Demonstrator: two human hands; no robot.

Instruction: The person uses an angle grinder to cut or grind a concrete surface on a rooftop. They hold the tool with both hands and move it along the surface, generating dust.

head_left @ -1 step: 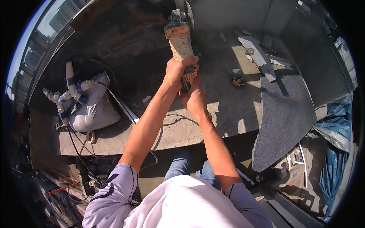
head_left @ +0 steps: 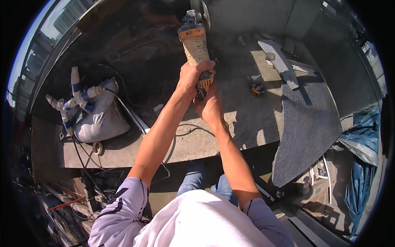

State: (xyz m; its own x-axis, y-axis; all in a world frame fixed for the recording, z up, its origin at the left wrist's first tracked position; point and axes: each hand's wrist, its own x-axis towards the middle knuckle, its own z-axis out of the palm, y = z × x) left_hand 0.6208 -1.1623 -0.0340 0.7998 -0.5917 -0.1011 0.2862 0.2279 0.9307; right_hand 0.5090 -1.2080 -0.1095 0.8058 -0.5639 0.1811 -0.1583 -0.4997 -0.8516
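Both my hands grip an orange and black angle grinder (head_left: 194, 46), its body wrapped in worn tan tape. My left hand (head_left: 192, 74) closes round the middle of the body. Behind it my right hand (head_left: 210, 108) is wrapped round the rear end, near the black tail. The grinder points away from me, and its disc (head_left: 205, 15) stands on edge at the right of the head, up against the dark stone slab (head_left: 242, 16). Haze hangs around the disc. Whether the disc touches the slab I cannot tell.
On the dusty work surface (head_left: 193, 144), a bulging white bag (head_left: 103, 119) and taped pipe-like pieces (head_left: 76, 96) lie left, near a tape roll (head_left: 97, 148). A tape measure (head_left: 257, 89), a stone strip (head_left: 279, 61) and a grey stone slab (head_left: 306, 123) sit right. A cable (head_left: 193, 126) trails below my hands.
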